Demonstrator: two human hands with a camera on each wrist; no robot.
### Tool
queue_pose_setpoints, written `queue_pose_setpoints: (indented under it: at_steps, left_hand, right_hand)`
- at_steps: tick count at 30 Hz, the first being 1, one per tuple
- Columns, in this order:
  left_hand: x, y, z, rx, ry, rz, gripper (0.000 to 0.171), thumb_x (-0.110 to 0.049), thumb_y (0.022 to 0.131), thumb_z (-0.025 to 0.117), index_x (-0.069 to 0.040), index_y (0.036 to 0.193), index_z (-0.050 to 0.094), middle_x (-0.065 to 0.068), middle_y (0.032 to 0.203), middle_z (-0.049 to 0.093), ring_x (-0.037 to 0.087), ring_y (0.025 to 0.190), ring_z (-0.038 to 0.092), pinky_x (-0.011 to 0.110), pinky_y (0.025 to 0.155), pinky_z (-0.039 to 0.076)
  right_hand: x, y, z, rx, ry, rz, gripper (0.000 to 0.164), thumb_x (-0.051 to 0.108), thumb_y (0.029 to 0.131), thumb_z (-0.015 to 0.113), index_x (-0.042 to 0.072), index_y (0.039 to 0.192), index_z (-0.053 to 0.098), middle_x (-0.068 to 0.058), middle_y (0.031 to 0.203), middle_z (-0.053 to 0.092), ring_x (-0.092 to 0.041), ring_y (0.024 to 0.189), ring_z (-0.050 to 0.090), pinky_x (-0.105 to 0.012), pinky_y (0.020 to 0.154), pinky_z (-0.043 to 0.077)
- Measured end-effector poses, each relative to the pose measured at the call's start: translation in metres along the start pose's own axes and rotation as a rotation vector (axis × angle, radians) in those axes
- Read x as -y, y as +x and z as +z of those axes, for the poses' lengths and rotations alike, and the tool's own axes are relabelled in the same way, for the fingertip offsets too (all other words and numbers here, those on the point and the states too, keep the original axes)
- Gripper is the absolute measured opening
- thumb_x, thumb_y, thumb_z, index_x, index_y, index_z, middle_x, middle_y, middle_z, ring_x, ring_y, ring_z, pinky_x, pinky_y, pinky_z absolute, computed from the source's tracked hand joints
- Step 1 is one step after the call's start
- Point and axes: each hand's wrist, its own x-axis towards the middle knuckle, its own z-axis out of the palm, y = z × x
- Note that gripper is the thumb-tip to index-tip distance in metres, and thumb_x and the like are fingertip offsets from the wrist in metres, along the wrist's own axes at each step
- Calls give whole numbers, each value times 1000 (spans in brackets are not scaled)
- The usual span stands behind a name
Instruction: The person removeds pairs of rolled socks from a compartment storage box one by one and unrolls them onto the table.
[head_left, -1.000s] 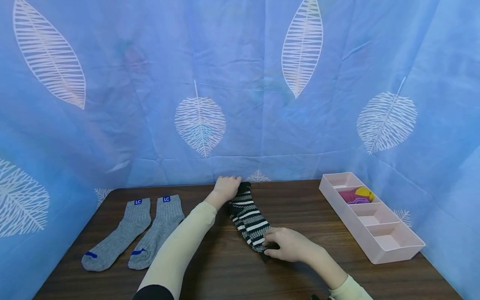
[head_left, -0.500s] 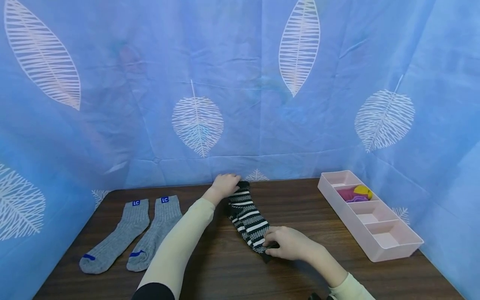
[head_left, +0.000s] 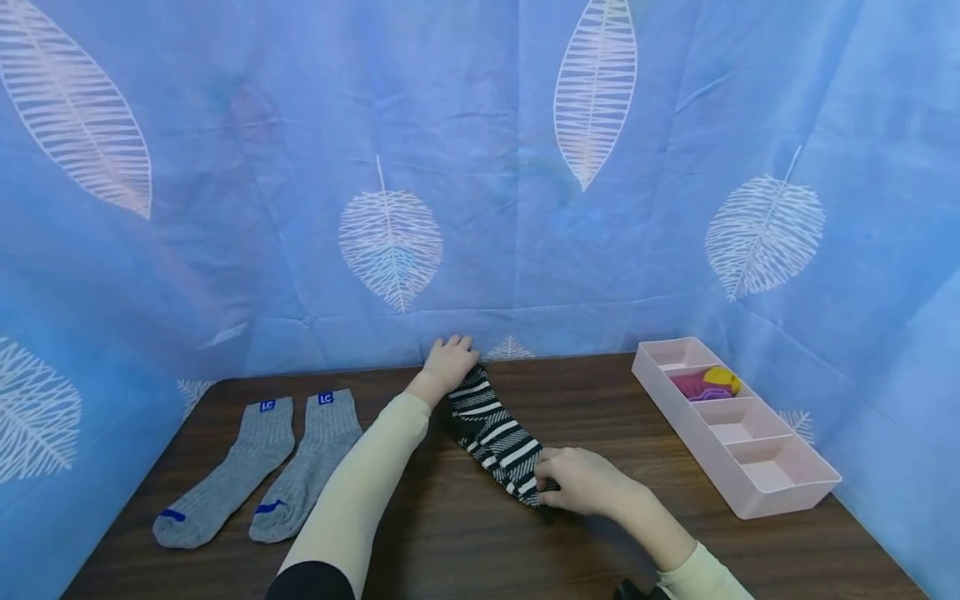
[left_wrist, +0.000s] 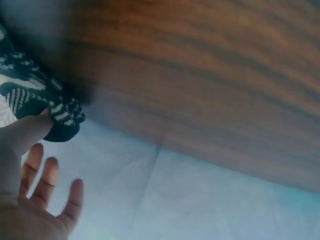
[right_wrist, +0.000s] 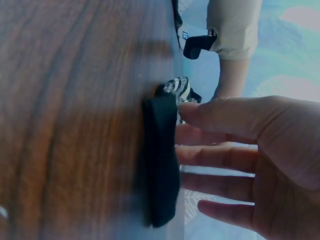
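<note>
A black-and-white striped sock [head_left: 495, 429] lies slantwise on the dark wooden table; whether a second one lies under it, I cannot tell. My left hand [head_left: 447, 367] holds its cuff end at the table's back edge. In the left wrist view, the thumb of that hand [left_wrist: 30, 175] presses on the dark cuff, the other fingers stand spread, and the index finger is mostly hidden. At the toe end my right hand [head_left: 585, 481] pinches the fabric. The right wrist view has its thumb [right_wrist: 215, 117] against the black toe [right_wrist: 161, 165], with fingers behind.
Two grey socks [head_left: 232, 467] with blue labels lie side by side at the left. On the right stands a pale pink divided box [head_left: 697, 433]; one compartment holds a folded maroon, yellow and purple bundle [head_left: 708, 383]. A blue leaf-patterned curtain [head_left: 480, 208] hangs behind the table.
The toe of the striped sock has shifted a little right and away with my right hand. Its cuff has moved slightly left, and fingers of my left hand have lifted. The view has drifted slightly.
</note>
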Motion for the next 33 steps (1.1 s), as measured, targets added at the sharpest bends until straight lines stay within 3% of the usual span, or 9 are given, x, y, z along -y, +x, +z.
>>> queue_pose_setpoints:
  at_steps: [3,8,11,14,18,22,27,33]
  left_hand:
    - [0,-3,0,24,35,41,28,-11,100,53,-24,119,69,4,135,52,25,121,49,48,99,44]
    - [3,-11,-1,121,3,38,31,-12,101,50,-26,124,67,0,140,54,25,131,46,51,108,38]
    - [6,-17,-3,167,-21,38,29,-18,102,50,-26,126,65,-1,137,58,25,131,48,54,110,35]
    - [7,-28,-7,195,-6,46,29,-31,101,53,-25,126,65,-1,133,60,25,128,50,54,110,35]
    - [8,-51,-11,186,21,71,36,-45,97,56,-23,122,68,1,130,60,25,123,53,53,106,39]
    - [10,-77,-14,148,18,105,35,-48,95,57,-20,106,74,2,128,59,25,121,51,53,101,42]
    - [10,-104,-13,102,16,163,42,-53,95,53,-20,83,75,-2,126,60,20,120,49,50,96,44]
    - [7,-135,-15,100,3,185,46,-57,96,49,-21,80,73,-3,111,71,17,116,57,49,99,45]
  right_hand:
    - [-2,-1,-2,11,-4,47,19,27,84,75,22,72,61,10,84,58,-2,66,44,-23,58,40]
    - [-7,-3,-3,12,-4,142,15,28,85,74,17,80,64,6,83,60,-6,63,48,-27,55,41]
    - [-13,-3,-4,12,-15,198,23,30,86,73,11,99,67,-2,97,69,-16,76,64,-37,65,52]
    - [-19,-2,-4,12,-26,241,39,33,87,72,8,117,65,-12,113,70,-28,96,69,-48,81,54]
    - [-23,-1,-5,15,-43,268,46,36,88,70,6,123,64,-16,113,70,-33,99,68,-52,85,53]
    - [-26,2,-5,-8,-90,266,45,36,88,70,6,122,66,-13,106,72,-30,94,69,-49,81,54]
    - [-32,10,-3,2,-143,303,45,40,91,66,8,122,68,-11,110,72,-37,110,60,-53,90,48]
    - [-38,26,-2,13,-112,323,44,42,94,60,9,122,68,-12,119,70,-40,121,50,-57,95,41]
